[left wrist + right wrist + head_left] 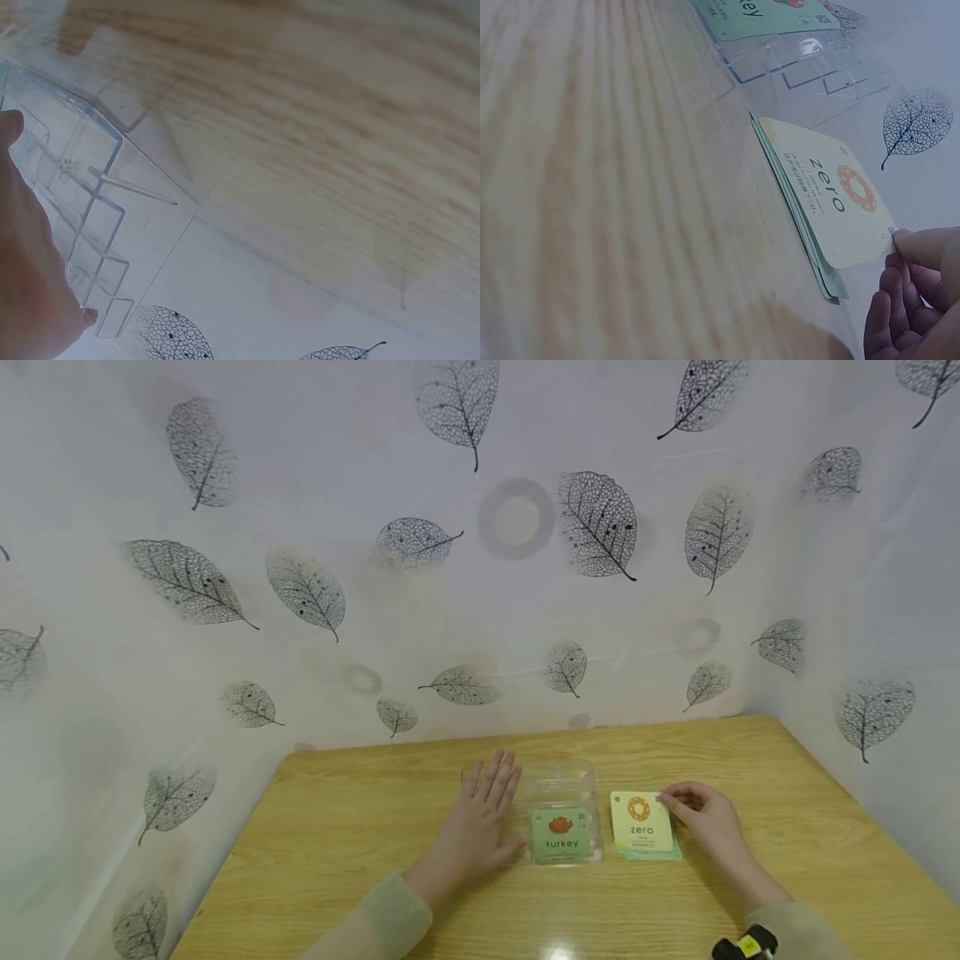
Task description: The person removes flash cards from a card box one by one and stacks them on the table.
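Note:
A clear stepped plastic stand sits on the wooden table, with a green "turkey" card in its front tier. My left hand lies against the stand's left side, its fingers extended. In the left wrist view, the stand's stepped edge shows beside that hand. To the right of the stand, a pale yellow "zero" card tops a small pile of green-edged cards. Thumb and fingers of my right hand pinch the zero card's upper right corner; the right wrist view shows this grip closely.
The wooden table meets a pale curtain printed with dark leaves at the back and both sides. A black device with a yellow label is on the right wrist.

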A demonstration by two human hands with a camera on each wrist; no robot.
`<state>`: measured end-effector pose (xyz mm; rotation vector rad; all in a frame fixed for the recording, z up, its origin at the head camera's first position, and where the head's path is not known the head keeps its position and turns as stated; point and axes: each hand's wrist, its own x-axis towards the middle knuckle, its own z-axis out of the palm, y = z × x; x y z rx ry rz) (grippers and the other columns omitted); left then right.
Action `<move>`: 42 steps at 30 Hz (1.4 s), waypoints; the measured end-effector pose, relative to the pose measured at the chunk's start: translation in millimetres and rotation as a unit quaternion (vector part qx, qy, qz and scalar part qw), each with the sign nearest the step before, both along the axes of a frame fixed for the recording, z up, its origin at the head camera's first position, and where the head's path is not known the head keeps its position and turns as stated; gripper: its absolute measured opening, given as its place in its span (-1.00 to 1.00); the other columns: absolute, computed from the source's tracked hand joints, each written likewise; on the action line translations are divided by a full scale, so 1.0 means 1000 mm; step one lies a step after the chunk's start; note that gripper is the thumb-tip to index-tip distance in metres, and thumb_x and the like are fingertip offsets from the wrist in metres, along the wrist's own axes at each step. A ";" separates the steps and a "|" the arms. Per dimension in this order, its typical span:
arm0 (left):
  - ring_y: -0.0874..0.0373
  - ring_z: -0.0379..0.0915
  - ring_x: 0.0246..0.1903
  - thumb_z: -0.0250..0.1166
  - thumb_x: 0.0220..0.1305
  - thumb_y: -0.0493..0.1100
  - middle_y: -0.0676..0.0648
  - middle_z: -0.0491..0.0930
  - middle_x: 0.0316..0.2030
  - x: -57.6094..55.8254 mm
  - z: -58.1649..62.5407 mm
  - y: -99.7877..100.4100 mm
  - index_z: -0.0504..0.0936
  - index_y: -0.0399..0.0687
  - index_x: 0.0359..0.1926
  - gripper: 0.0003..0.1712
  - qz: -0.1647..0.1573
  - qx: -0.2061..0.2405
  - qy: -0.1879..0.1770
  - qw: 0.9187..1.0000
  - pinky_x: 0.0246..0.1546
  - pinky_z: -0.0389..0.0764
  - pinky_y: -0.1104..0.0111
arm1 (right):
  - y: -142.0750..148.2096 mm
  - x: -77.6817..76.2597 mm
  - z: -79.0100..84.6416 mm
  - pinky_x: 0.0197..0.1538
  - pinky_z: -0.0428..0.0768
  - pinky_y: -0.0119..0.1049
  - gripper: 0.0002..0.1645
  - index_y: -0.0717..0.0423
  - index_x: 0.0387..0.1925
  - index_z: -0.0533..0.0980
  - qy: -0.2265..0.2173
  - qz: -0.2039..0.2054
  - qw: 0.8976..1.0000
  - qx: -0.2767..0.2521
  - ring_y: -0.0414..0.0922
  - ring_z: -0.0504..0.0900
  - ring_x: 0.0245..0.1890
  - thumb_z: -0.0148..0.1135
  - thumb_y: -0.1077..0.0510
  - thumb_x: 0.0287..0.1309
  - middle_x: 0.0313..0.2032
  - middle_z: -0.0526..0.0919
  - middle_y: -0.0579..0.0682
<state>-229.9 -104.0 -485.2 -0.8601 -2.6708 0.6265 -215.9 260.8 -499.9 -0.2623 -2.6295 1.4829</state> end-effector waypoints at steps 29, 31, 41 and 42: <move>-0.15 -0.41 0.73 -0.31 0.47 0.62 -0.23 -0.36 0.73 -0.002 -0.006 -0.002 -0.24 -0.18 0.72 0.21 -0.013 0.002 0.025 1.000 0.73 -0.09 0.01 | 0.002 -0.004 -0.004 -0.30 0.54 -0.53 -0.62 0.43 0.01 0.64 -0.002 -0.008 1.000 0.029 -0.36 0.53 -0.34 0.36 0.13 0.44 -0.16 0.78 0.19; -0.15 -0.41 0.73 -0.31 0.47 0.62 -0.23 -0.35 0.73 -0.002 -0.006 -0.002 -0.24 -0.18 0.72 0.21 -0.015 0.004 0.026 1.000 0.73 -0.09 0.01 | 0.002 -0.005 -0.005 -0.30 0.54 -0.52 -0.62 0.43 0.02 0.64 -0.003 -0.007 1.000 0.028 -0.36 0.53 -0.34 0.35 0.13 0.44 -0.17 0.78 0.18; -0.15 -0.38 0.73 -0.30 0.47 0.62 -0.23 -0.26 0.74 -0.002 -0.006 -0.002 -0.21 -0.18 0.72 0.21 -0.018 0.007 0.032 0.999 0.73 -0.07 0.00 | 0.005 -0.007 -0.006 -0.30 0.54 -0.52 -0.63 0.45 0.05 0.63 -0.004 -0.012 1.000 0.023 -0.40 0.51 -0.35 0.32 0.17 0.45 -0.13 0.77 0.22; -0.15 -0.37 0.73 -0.30 0.47 0.62 -0.23 -0.24 0.73 -0.002 -0.007 -0.003 -0.21 -0.18 0.72 0.21 -0.019 0.008 0.033 0.999 0.73 -0.07 0.00 | 0.005 -0.006 -0.006 -0.30 0.54 -0.52 -0.62 0.45 0.05 0.63 -0.004 -0.012 1.000 0.021 -0.41 0.51 -0.35 0.32 0.17 0.45 -0.14 0.77 0.21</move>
